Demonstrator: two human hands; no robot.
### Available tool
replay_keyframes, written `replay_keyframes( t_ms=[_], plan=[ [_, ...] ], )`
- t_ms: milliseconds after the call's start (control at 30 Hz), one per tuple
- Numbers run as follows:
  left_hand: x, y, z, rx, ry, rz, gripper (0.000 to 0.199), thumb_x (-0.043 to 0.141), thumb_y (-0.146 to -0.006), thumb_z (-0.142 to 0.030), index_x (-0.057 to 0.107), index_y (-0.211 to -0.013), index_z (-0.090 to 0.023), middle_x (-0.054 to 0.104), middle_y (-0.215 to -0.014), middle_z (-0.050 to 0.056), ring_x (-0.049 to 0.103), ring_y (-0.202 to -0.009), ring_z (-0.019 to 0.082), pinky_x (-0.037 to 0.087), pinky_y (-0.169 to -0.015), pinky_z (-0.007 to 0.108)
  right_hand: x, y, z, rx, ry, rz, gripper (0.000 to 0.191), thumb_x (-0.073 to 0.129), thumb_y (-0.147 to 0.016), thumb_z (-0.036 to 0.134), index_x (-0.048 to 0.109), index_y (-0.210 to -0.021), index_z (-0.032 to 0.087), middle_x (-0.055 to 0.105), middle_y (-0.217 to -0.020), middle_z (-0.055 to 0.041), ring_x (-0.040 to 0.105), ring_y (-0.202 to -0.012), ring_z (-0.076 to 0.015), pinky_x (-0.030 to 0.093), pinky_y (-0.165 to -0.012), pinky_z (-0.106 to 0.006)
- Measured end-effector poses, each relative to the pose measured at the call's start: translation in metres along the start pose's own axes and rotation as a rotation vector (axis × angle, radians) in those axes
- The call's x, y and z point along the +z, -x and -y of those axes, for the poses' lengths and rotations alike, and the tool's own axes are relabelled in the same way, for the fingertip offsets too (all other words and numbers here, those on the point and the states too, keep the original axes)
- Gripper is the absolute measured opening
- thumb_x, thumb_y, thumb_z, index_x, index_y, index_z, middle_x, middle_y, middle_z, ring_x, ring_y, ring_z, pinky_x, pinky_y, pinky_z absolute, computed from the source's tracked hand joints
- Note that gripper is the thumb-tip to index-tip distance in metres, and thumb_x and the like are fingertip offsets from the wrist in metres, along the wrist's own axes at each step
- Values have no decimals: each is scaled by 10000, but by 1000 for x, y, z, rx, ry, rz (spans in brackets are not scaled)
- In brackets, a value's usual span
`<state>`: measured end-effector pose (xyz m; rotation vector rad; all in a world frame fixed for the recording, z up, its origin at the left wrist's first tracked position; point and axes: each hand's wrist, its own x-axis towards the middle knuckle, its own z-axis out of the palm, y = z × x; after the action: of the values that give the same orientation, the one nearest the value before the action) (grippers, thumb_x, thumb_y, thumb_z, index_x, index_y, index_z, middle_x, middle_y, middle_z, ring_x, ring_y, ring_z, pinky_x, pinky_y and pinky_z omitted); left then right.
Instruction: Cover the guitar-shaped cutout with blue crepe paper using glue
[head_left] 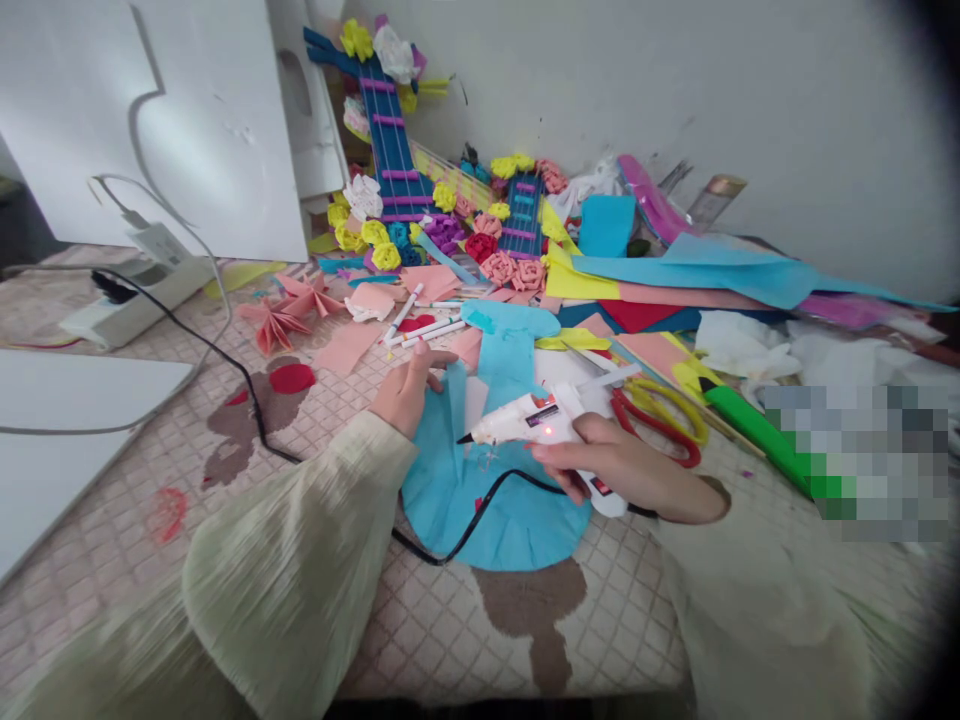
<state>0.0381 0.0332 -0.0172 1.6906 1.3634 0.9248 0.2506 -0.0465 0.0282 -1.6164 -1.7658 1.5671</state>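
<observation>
A white hot glue gun (517, 420) is held in my right hand (592, 460), its dark nozzle pointing left and a small light glowing on its side. My left hand (409, 390) pinches a raised flap of blue paper (454, 410) just left of the nozzle. That flap belongs to a blue guitar-shaped paper piece (517, 530) lying in front of me, its neck pointing away. The glue gun's black cord (480, 515) loops across the blue paper. Whether the nozzle touches the paper, I cannot tell.
Red and yellow scissors (660, 430) lie right of the glue gun. Finished paper guitars (394, 150) with crepe flowers lean on the wall. White pens (427, 330), pink paper scraps (349, 345) and a green cutter (757, 425) lie around. A power strip (135, 300) sits left.
</observation>
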Motion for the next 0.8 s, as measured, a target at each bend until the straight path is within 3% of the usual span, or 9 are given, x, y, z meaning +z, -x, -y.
replay_keyframes(
  t_ms=[367, 800],
  plan=[
    [0, 1, -3, 8, -2, 3, 768, 51, -831, -573, 658, -993, -129, 645, -848, 109, 576, -716, 209, 433, -640, 335, -2, 3, -8, -27, 75, 70, 463, 483, -810, 473, 468, -450, 183, 514, -450, 10, 487, -478, -107, 390, -552, -249],
    [1, 0, -3, 4, 21, 5, 732, 82, -834, -562, 653, -976, -127, 643, -823, 104, 567, -696, 197, 430, -664, 336, -2, 11, 2, 76, 107, 54, 455, 535, -772, 457, 464, -406, 195, 486, -396, 10, 450, -401, -100, 344, -452, -251]
  ],
)
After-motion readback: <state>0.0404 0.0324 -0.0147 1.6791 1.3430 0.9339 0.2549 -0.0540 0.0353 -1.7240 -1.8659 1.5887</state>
